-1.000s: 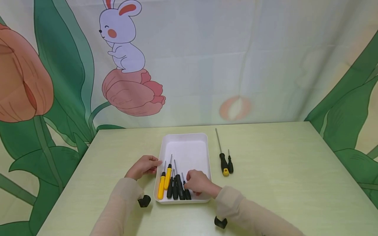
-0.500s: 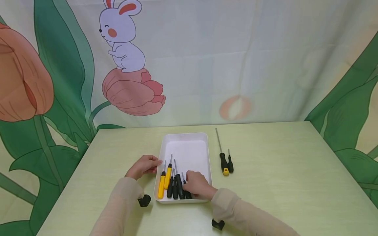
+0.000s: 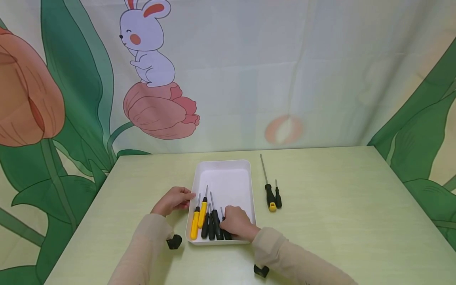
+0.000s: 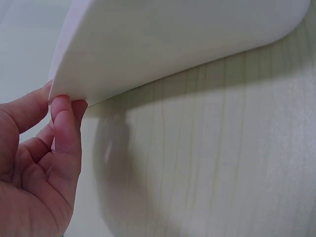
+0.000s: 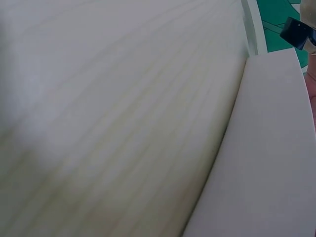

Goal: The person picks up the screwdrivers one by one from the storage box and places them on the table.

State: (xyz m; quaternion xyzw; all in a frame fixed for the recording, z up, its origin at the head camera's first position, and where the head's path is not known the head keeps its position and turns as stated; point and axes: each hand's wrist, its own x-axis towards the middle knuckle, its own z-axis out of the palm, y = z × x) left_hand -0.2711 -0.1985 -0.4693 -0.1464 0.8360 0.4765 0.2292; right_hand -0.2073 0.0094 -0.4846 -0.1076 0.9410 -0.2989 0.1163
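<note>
A white tray (image 3: 228,174) lies on the table, several screwdrivers side by side in its near left part. At the tray's left rim, my left hand (image 3: 175,200) pinches the edge between thumb and fingers; the left wrist view shows this hand (image 4: 44,158) close up against the tray wall (image 4: 163,44). My right hand (image 3: 236,221) is inside the tray, fingers curled on a small black screwdriver (image 3: 226,235), partly covered by them. To its left lie black screwdrivers (image 3: 217,225) and two yellow-handled screwdrivers (image 3: 194,225). The right wrist view shows the tray's outer wall (image 5: 266,148), without the right hand.
Right of the tray, a long black-and-yellow screwdriver (image 3: 269,194) and a short black screwdriver (image 3: 278,198) lie on the pale wooden table (image 3: 338,206). A printed curtain (image 3: 242,79) hangs behind the table's far edge. Each wrist carries a black camera (image 3: 173,242).
My right hand has shifted slightly left and toward me, its fingers closing over the small black screwdriver, whose shaft has moved slightly right. The left hand keeps its place on the tray rim.
</note>
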